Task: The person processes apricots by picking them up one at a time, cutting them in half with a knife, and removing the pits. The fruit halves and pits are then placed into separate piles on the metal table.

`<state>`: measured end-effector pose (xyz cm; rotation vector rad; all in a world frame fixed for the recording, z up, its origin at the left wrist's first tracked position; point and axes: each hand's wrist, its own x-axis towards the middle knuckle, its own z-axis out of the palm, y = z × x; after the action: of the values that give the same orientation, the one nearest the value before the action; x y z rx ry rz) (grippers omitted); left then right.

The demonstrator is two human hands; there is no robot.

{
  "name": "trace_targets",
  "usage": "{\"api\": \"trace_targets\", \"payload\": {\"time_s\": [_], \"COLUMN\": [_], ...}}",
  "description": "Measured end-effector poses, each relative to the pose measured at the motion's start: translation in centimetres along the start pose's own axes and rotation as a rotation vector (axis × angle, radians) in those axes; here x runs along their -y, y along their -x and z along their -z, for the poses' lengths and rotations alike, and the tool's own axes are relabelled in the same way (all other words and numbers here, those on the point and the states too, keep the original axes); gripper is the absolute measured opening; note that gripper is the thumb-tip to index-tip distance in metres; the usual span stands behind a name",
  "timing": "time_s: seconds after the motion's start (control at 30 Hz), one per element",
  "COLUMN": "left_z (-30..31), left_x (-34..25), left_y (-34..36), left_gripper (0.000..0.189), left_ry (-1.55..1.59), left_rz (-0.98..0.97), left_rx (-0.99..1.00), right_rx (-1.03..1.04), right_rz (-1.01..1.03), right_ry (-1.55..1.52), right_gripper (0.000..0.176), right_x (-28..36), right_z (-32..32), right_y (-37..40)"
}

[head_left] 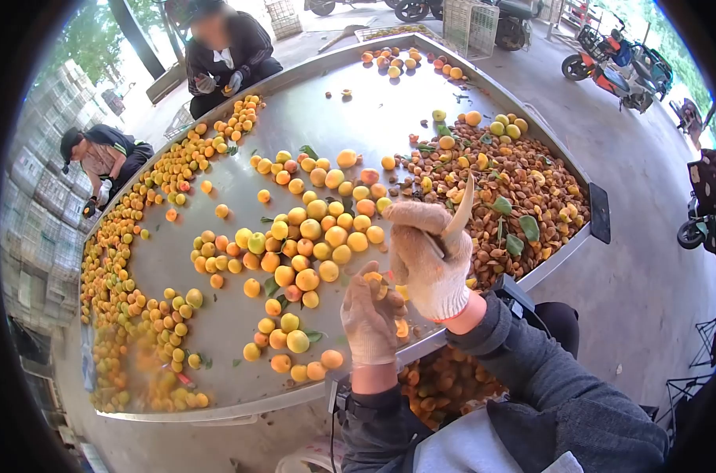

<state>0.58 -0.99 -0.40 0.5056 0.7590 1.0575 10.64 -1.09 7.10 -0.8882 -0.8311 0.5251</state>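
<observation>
My right hand [429,256], in a soiled work glove, is closed round a knife [462,206] whose curved blade points up. Just left of it and lower, my left hand [370,319], also gloved, has its fingers bent round a cut orange-yellow fruit [380,285], partly hidden by the fingers. Both hands are above the near edge of the metal table. Whole apricot-like fruits [310,229] lie in a loose group left of my hands. Beyond my right hand spreads a heap of brown pits [523,185] with green leaves and some fruit among them.
The metal table [239,303] has a raised rim. More fruit [169,169] lines its left side. Two people [225,59] [109,158] sit at the far left edge. Below the near edge is a pile of fruit pieces [444,386]. Crates and scooters stand behind.
</observation>
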Motion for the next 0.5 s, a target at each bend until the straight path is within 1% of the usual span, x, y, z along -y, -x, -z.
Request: {"api": "trace_targets", "payload": {"time_s": [0.03, 0.07, 0.1, 0.17, 0.2, 0.23, 0.3, 0.33, 0.37, 0.43, 0.5], "left_z": [0.1, 0.3, 0.9, 2.3, 1.8, 1.2, 0.1, 0.2, 0.2, -0.4, -0.8], "left_x": [0.4, 0.9, 2.3, 5.0, 4.4, 3.3, 1.3, 1.0, 0.7, 0.1, -0.1], "left_y": [-0.3, -0.5, -1.2, -2.9, -2.8, -1.9, -0.6, -0.7, -0.6, -0.3, -0.3], "left_gripper": [0.041, 0.040, 0.040, 0.039, 0.040, 0.040, 0.040, 0.041, 0.041, 0.042, 0.041], "left_ry": [-0.023, -0.045, -0.043, -0.855, -0.818, -0.824, 0.155, 0.198, 0.197, 0.123, 0.093], "left_rz": [-0.054, -0.108, -0.107, -0.838, -0.725, -0.721, 0.103, 0.106, 0.107, 0.078, 0.074], "left_rx": [0.012, 0.021, 0.015, 0.039, 0.068, 0.065, -0.074, -0.061, -0.058, -0.036, -0.033], "right_rx": [0.076, 0.198, 0.201, 0.304, 0.225, 0.223, 0.015, 0.009, 0.007, 0.038, 0.073], "right_rz": [0.198, 0.248, 0.243, 0.415, 0.262, 0.256, 0.400, 0.208, 0.211, -0.035, -0.052], "right_ry": [0.092, 0.090, 0.091, 0.278, 0.136, 0.133, 0.559, 0.037, 0.038, -0.228, -0.198], "right_gripper": [0.020, 0.022, 0.022, 0.021, 0.018, 0.018, 0.016, 0.016, 0.016, 0.017, 0.017], "right_x": [-0.4, -0.7, -0.9, -1.4, -2.1, -2.2, -1.9, -1.7, -1.3, -0.6, -0.4], "right_z": [0.0, 0.3, -0.1, -1.3, -1.4, -1.1, 0.0, 0.2, 0.1, 0.2, 0.5], "right_y": [0.1, 0.3, 0.3, 0.2, 0.1, 0.1, -0.6, -1.2, -1.3, -1.4, -0.8]}}
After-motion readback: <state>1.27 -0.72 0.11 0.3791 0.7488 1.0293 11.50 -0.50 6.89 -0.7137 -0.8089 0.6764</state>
